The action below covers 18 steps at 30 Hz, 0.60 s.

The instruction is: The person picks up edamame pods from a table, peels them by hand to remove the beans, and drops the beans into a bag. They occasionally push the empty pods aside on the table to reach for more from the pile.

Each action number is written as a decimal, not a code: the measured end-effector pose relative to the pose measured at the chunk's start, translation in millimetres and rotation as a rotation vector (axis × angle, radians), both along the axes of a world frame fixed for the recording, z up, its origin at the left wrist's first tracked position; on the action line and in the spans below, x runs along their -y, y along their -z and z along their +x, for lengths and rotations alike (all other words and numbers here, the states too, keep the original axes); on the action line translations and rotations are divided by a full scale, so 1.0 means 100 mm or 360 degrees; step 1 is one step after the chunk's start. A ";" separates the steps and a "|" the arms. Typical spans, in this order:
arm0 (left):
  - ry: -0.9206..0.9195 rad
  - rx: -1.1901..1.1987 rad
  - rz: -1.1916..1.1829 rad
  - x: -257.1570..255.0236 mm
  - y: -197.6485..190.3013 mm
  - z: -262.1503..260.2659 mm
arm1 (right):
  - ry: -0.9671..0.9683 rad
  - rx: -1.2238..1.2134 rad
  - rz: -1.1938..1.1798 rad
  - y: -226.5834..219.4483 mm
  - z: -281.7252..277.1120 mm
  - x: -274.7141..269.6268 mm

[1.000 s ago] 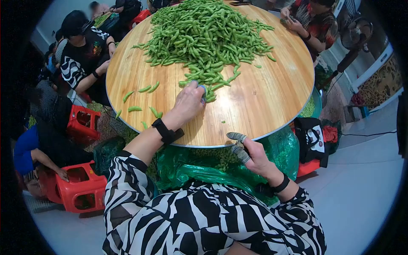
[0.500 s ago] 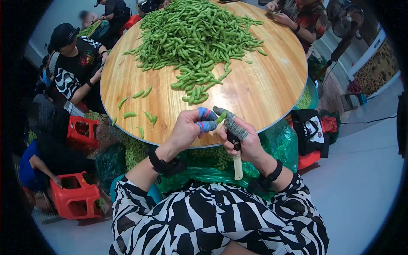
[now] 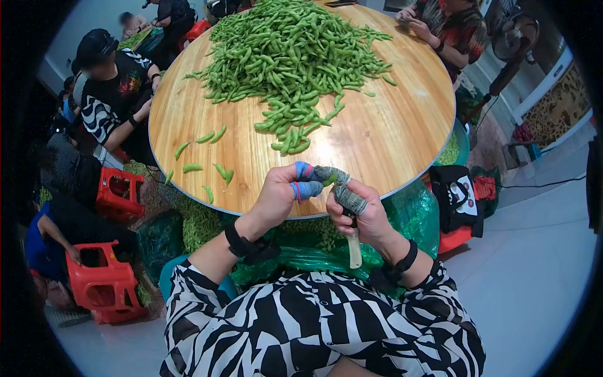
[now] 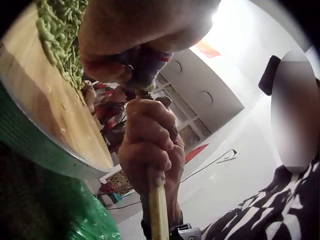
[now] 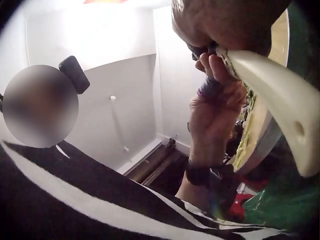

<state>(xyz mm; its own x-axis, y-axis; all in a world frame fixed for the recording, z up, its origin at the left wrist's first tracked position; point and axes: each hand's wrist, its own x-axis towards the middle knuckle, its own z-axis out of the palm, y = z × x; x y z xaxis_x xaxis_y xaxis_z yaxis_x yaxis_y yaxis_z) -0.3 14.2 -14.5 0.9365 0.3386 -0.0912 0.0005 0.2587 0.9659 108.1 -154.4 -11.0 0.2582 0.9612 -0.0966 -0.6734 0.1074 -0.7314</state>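
In the head view my left hand [image 3: 281, 194], with blue wraps on thumb and forefinger, pinches a green pod [image 3: 330, 181] at the table's near edge. My right hand [image 3: 358, 210], its thumb and forefinger in grey wraps, meets it from the right. The right fingers curl round a tool with a pale handle [image 3: 355, 251] pointing down; the handle also shows in the left wrist view [image 4: 158, 210] and in the right wrist view [image 5: 280, 95]. The tool's working end is hidden between the hands. A large heap of pods [image 3: 289, 56] lies on the round wooden table [image 3: 389, 138].
Several loose pods [image 3: 192, 168] lie at the table's left. Green plastic [image 3: 408, 220] hangs below the near edge. Red stools [image 3: 103, 283] stand at the left and a black bag [image 3: 453, 200] at the right. Other people [image 3: 116, 94] sit around.
From the pods on the table, my left hand has drawn back to my right hand. My right hand has risen to meet it, and its wrapped fingers have closed in on the pod.
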 end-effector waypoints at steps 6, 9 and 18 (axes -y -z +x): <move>0.0320 -0.0010 -0.0952 -0.02 0.06 -0.02 | -0.0179 -0.0256 0.0030 -0.03 0.01 0.04; 0.0316 -0.0047 -0.0939 0.02 0.04 -0.01 | -0.0351 -0.0665 0.0099 0.11 0.08 0.02; -0.0181 0.0634 0.2372 0.10 -0.19 -0.03 | -0.0299 -0.1108 0.0021 0.20 0.03 0.00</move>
